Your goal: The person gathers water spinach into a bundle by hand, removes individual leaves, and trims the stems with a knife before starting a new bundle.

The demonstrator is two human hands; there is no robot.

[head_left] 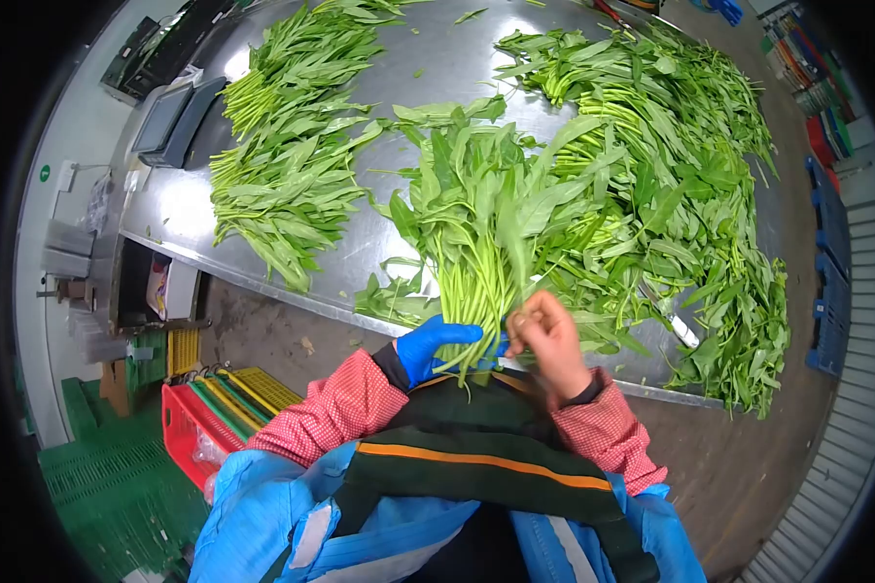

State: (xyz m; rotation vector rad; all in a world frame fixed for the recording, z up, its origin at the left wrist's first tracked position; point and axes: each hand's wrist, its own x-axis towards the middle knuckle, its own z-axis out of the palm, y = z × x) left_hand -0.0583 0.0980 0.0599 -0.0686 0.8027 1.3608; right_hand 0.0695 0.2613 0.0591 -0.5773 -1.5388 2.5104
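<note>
My left hand point(436, 348), in a blue glove, is wrapped round the stem ends of a bunch of leafy greens point(472, 262), whose leaves point away from me over the metal table point(387, 199). Bare and curled, my right hand point(546, 335) is at the right side of the stems, its thumb and fingertips pinched together; what they hold, if anything, is too small to tell. Rows of cut greens point(292, 165) lie on the table's left part. A larger pile of greens point(651, 185) covers much of its right part, with a white-handled tool point(683, 331) by its near edge.
A grey scale or display point(170, 121) stands at the table's left edge. Below left are a red crate point(187, 428) and green crates point(107, 486). Blue pallets point(828, 282) stand at the far right. A few loose leaves lie on the table.
</note>
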